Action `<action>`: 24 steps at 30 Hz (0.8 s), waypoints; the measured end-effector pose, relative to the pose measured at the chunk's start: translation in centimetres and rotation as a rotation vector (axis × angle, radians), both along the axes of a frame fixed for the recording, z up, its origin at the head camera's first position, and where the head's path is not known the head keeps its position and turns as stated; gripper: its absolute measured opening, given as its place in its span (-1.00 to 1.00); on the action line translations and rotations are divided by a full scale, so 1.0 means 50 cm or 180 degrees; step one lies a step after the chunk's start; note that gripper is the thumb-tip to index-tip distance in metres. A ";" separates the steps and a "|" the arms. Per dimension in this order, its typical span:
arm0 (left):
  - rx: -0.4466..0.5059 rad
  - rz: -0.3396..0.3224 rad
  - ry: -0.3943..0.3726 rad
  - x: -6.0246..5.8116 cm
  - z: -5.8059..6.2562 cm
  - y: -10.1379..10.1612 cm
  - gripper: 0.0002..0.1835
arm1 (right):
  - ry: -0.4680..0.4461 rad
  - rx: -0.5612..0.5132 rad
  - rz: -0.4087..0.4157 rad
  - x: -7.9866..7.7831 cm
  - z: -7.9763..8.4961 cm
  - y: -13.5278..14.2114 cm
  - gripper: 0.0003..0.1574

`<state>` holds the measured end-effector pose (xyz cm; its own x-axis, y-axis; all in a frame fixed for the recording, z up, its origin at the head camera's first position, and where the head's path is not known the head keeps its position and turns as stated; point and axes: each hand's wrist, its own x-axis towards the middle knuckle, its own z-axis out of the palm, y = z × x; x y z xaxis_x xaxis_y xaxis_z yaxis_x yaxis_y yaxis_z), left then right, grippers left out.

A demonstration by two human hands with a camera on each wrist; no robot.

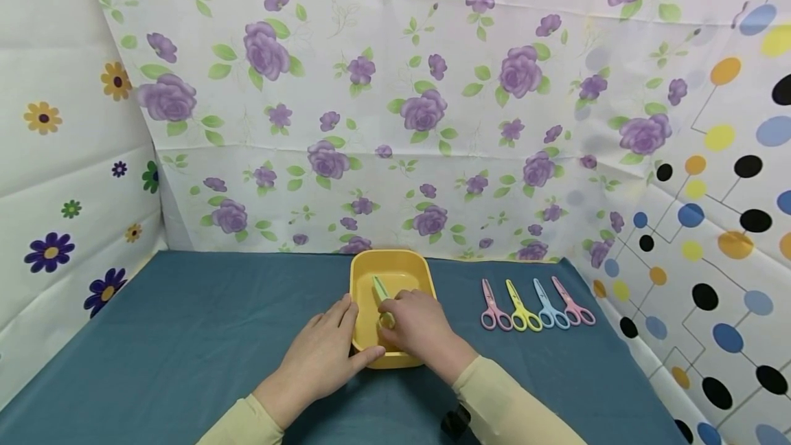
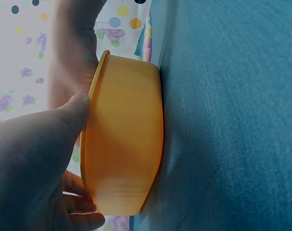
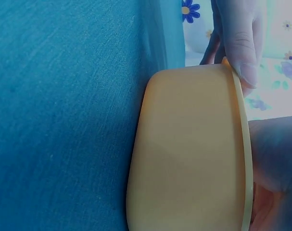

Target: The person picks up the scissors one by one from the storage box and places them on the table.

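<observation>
A yellow plastic tub (image 1: 392,361) stands on the cloth, its high side walls filling much of both wrist views. My left hand (image 1: 323,352) lies along the tub's left side, fingers extended at the rim and thumb reaching over the near rim. Inside the tub, my right hand (image 1: 415,325) grips a pair of light green scissors (image 1: 380,288). Their blades point away from me, and part of a handle loop shows below the fingers; the rest is hidden by the hand. In the right wrist view, the tub wall hides the scissors.
Right of the tub, pink scissors (image 1: 489,297), yellow scissors (image 1: 519,307), blue scissors (image 1: 547,305) and another pink pair (image 1: 571,302) lie in a row. A blue-green cloth (image 1: 185,349) covers the table. Patterned sheets (image 1: 395,53) hang behind and at both sides.
</observation>
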<state>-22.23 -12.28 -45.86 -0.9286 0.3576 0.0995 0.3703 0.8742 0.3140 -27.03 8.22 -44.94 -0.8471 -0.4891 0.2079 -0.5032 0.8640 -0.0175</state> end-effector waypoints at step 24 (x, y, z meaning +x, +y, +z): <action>0.0002 -0.0024 0.0041 0.006 0.003 0.000 0.10 | 0.0003 -0.0483 -0.0070 0.019 -0.002 0.037 -0.66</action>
<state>-21.93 -12.29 -45.72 -0.9244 0.3647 0.1117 0.3811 0.8711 0.3098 -26.09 10.04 -45.05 -0.8569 -0.4335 0.2789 -0.4844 0.8622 -0.1481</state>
